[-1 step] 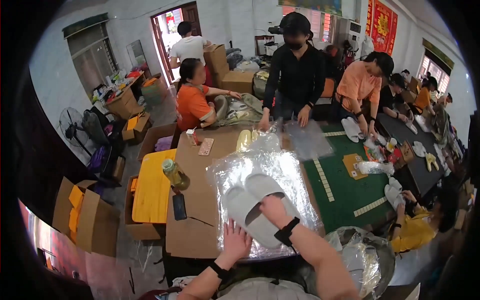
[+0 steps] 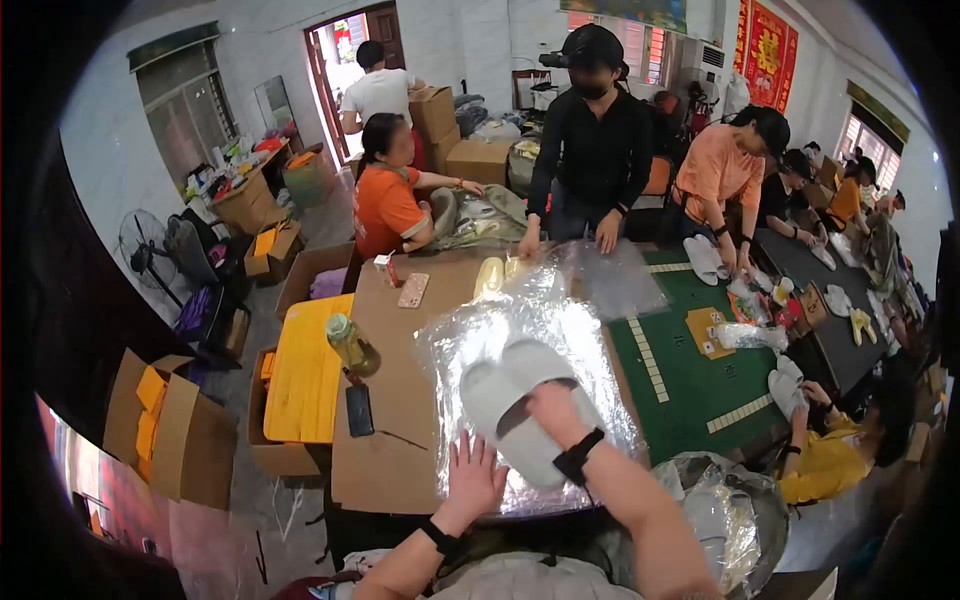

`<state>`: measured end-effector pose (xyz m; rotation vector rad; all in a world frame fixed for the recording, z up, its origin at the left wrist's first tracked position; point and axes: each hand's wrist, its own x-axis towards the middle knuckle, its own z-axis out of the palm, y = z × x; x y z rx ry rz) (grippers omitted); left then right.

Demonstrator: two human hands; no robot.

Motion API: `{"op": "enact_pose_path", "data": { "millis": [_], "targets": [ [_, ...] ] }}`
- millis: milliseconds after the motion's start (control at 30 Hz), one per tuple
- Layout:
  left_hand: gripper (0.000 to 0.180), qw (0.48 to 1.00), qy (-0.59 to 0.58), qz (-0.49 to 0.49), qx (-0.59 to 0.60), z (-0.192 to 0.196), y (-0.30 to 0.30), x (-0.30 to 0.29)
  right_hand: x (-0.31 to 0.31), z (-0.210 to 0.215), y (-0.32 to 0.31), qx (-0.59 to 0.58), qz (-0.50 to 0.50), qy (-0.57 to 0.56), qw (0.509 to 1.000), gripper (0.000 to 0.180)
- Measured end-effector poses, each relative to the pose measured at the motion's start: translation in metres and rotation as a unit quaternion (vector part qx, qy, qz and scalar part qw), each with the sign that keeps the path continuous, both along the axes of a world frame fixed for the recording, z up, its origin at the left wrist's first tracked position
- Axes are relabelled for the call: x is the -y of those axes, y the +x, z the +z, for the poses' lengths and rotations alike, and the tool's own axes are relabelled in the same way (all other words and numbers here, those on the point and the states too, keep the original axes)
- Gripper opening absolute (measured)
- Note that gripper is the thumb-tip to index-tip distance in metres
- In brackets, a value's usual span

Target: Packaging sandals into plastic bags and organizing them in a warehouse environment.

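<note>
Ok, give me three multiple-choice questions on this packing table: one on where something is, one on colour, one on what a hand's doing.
1. Where does the bottle stand?
A. on the green mat
B. near the cardboard table's left edge
C. on the floor

2. What colour are the slippers under the right hand?
A. white
B. black
C. orange

3. How is the left hand?
A. clenched round a bottle
B. fingers spread, flat on the clear plastic sheet
C. raised in the air

Answers: B, it stands above the dark phone; A, both look white; B, its fingers are spread on the film.
</note>
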<state>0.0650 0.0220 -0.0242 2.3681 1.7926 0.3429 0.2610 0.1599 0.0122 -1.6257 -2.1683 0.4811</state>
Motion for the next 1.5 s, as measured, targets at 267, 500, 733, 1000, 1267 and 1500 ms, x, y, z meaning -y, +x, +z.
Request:
{"op": "enact_pose_path", "data": {
  "millis": [267,500,733,1000,1267,1500],
  "targets": [
    [0.068,0.997,0.071,-0.011,0.031,-0.007,0.001,-0.002,-0.031,0.003,0.131,0.081,-0.312,0.030,0.946,0.025],
    [0.068,1.000,0.002,-0.014,-0.015,0.008,-0.010,-0.009,0.088,0.012,0.160,-0.078,-0.337,0.127,0.930,0.020],
    [0.089,0.996,-0.060,-0.052,0.032,0.052,-0.017,-0.022,0.213,0.037,0.139,-0.207,-0.355,0.127,0.903,0.019],
    [0.084,0.961,-0.066,-0.267,0.038,0.053,-0.023,-0.023,0.256,0.056,0.138,-0.204,-0.384,0.126,0.892,0.023],
    [0.049,0.957,-0.120,-0.189,0.184,0.057,-0.019,-0.030,0.256,0.057,0.124,-0.208,-0.340,0.201,0.895,0.028],
    [0.054,0.972,-0.025,-0.217,0.086,0.061,0.000,-0.025,0.255,0.052,0.125,-0.239,-0.354,0.120,0.896,0.032]
  ]
}}
